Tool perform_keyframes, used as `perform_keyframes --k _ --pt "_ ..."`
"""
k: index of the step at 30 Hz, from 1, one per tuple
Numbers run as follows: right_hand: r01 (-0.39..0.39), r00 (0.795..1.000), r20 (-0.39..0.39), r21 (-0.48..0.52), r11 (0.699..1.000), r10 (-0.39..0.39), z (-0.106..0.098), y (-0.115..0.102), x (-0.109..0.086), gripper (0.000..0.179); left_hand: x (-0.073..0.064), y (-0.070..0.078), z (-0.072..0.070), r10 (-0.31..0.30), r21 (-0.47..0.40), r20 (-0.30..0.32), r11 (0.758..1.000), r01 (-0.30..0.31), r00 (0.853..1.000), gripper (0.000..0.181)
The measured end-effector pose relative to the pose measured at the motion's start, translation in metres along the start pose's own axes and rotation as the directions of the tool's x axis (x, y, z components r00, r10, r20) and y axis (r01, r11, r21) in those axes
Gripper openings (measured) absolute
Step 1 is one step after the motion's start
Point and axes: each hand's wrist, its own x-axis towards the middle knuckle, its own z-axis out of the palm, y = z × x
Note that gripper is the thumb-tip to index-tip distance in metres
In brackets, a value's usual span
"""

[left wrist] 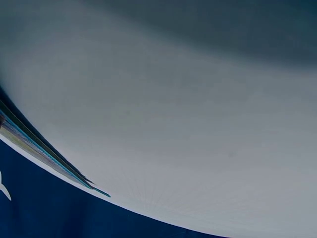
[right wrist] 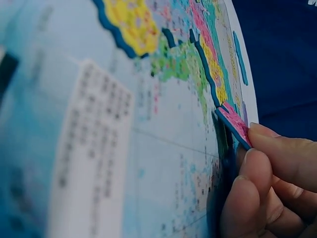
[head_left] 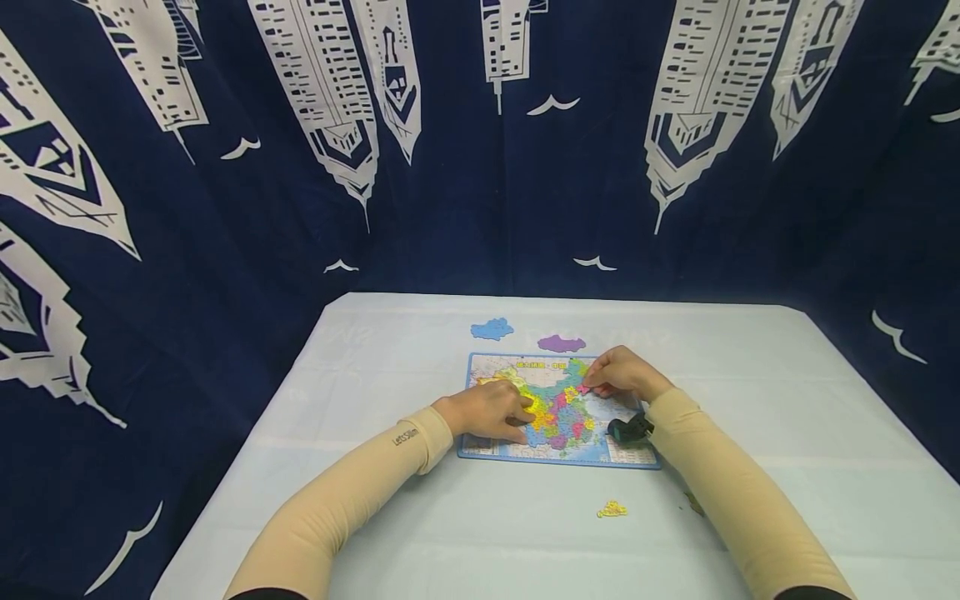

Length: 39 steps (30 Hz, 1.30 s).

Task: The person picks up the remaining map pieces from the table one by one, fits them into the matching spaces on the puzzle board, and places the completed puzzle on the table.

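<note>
A map jigsaw puzzle (head_left: 558,461) with a blue rim lies flat on the table, many coloured province pieces set in it. My right hand (head_left: 624,372) is at its upper right, thumb and finger pinching a small pink puzzle piece (right wrist: 236,125). In the right wrist view, that piece is tilted, one end against the yellow piece (right wrist: 212,74) beside it. My left hand (head_left: 487,410) rests on the board's left part, fingers at the yellow and orange pieces and thumb extended; its fingertips are partly hidden. The left wrist view catches only the board's edge (left wrist: 54,161).
Behind the board lie a blue piece (head_left: 492,329) and a purple piece (head_left: 562,343). A yellow piece (head_left: 612,509) lies in front, and a dark item (head_left: 694,503) is partly under the right forearm. A patterned navy curtain (head_left: 495,208) hangs behind the white table (head_left: 390,533).
</note>
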Motion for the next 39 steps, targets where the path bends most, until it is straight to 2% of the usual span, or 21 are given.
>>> perform_keyframes --k 19,31,39 --pt "-0.02 0.999 -0.05 -0.155 0.988 0.012 0.006 -0.011 -0.001 0.009 0.0 -0.001 0.0 -0.005 0.008 0.006 1.0 0.005 1.0 0.045" --pt "-0.045 0.997 -0.064 -0.192 0.98 0.034 0.005 -0.014 0.001 0.006 0.001 0.0 -0.002 0.004 0.016 0.01 1.0 -0.004 1.0 0.045" --pt "-0.035 0.998 -0.064 -0.227 0.973 0.022 0.007 -0.017 -0.002 0.006 0.001 0.001 -0.002 -0.001 0.013 0.013 1.0 0.001 1.0 0.045"
